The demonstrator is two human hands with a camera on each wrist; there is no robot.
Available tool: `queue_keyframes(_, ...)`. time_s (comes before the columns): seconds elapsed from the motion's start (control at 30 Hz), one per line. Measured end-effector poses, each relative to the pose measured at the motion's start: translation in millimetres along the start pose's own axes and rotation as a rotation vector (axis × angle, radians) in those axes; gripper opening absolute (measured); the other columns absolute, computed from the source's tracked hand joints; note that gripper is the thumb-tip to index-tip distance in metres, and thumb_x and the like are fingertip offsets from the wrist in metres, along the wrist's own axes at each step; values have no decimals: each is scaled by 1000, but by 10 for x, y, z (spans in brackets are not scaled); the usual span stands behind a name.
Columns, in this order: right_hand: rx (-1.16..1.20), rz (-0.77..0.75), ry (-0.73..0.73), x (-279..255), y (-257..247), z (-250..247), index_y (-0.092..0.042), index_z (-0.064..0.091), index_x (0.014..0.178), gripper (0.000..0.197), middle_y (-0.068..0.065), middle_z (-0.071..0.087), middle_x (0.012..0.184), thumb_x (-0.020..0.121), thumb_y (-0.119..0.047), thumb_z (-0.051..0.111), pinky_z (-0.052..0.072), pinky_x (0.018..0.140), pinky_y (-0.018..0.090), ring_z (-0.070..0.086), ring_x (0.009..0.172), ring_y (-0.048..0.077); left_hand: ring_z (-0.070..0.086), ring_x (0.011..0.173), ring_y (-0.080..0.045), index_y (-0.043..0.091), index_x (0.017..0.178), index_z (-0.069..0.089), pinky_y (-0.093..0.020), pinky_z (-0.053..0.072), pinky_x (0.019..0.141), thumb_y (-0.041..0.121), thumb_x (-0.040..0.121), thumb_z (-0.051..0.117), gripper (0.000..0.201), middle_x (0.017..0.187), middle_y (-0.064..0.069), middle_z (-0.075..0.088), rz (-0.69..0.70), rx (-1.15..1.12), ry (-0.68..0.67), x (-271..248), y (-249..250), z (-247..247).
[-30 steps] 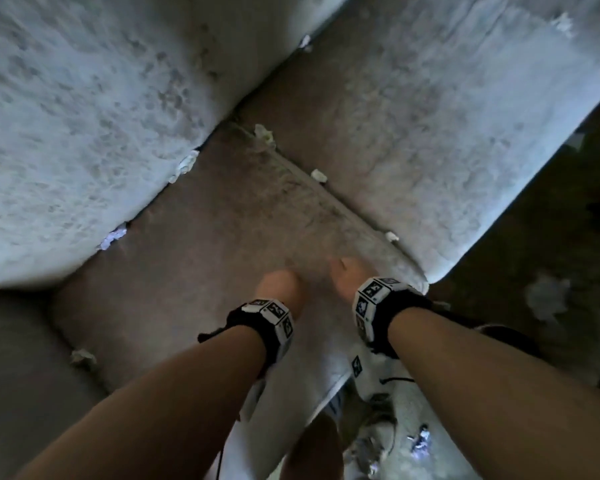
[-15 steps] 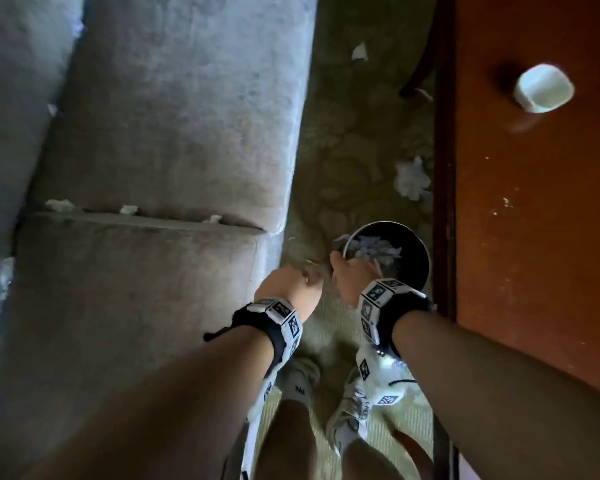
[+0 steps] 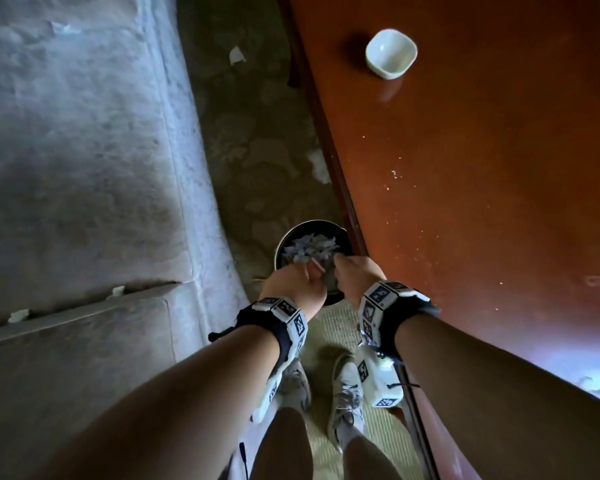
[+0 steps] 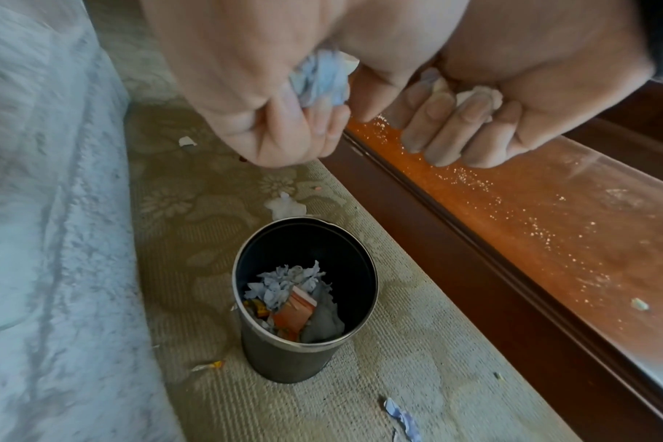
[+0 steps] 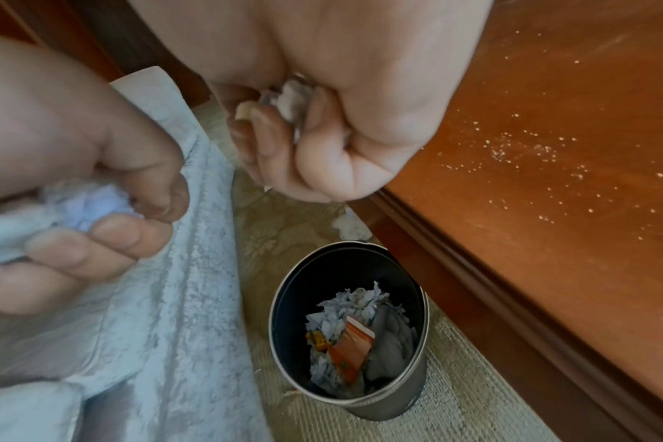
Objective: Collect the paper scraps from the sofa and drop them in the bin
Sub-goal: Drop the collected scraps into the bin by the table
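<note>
A dark round bin (image 3: 311, 222) stands on the carpet between the grey sofa (image 3: 84, 150) and a wooden table, with paper and an orange wrapper inside. My left hand (image 3: 293, 285) and right hand (image 3: 357, 275) hover side by side just above its near rim. In the left wrist view my left hand (image 4: 284, 128) grips crumpled bluish scraps (image 4: 320, 80) over the bin (image 4: 284, 364). In the right wrist view my right hand (image 5: 322, 149) grips whitish scraps (image 5: 292, 95) above the bin (image 5: 390, 409). More scraps (image 3: 118, 290) sit in the sofa seam.
The reddish wooden table (image 3: 482, 202) runs close along the bin's right side, with a white bowl (image 3: 391, 53) on it. Loose scraps (image 3: 237, 55) lie on the carpet beyond the bin and one strip (image 4: 398, 415) nearer. My feet in shoes (image 3: 347, 393) stand below the hands.
The view swung from the sofa cushions round to the floor and bin. Both hands, still gripping scraps, moved from over the seat to just above the bin's opening.
</note>
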State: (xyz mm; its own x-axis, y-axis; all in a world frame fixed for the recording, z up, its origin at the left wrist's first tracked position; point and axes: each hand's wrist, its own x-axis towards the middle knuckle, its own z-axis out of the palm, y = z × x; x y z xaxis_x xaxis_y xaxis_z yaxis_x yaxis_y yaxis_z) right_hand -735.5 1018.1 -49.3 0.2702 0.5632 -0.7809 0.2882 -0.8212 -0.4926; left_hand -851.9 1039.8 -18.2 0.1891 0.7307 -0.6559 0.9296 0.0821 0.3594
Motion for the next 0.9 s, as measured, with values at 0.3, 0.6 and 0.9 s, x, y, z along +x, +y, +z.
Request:
queue_keyframes(0.3,48,85,38,280,-117,31,-19,40,49,55,2,43,53,91,-54,33,31,51,30,37,44,21,66,94,-29,7,100,64,-29,43,66,39,101,29,47,99,-11,70,108,157,-79,497,-100,-33)
queue_keyframes(0.6,-128,2,-74,458,-108,144,-20,52,91,24,-6,50,71,96,-42,44,37,55,26,51,67,16,65,97,-29,11,108,61,-32,49,73,31,97,35,35,107,-10,68,18,197,-203,811,-58,46)
queue_keyframes(0.9,-340,-20,-185,478,-238,-117,-4,38,135,43,18,48,134,94,-17,46,41,97,35,50,122,33,54,119,-33,13,132,34,-39,44,87,33,88,57,54,132,-14,51,-202,31,-193,890,171,15)
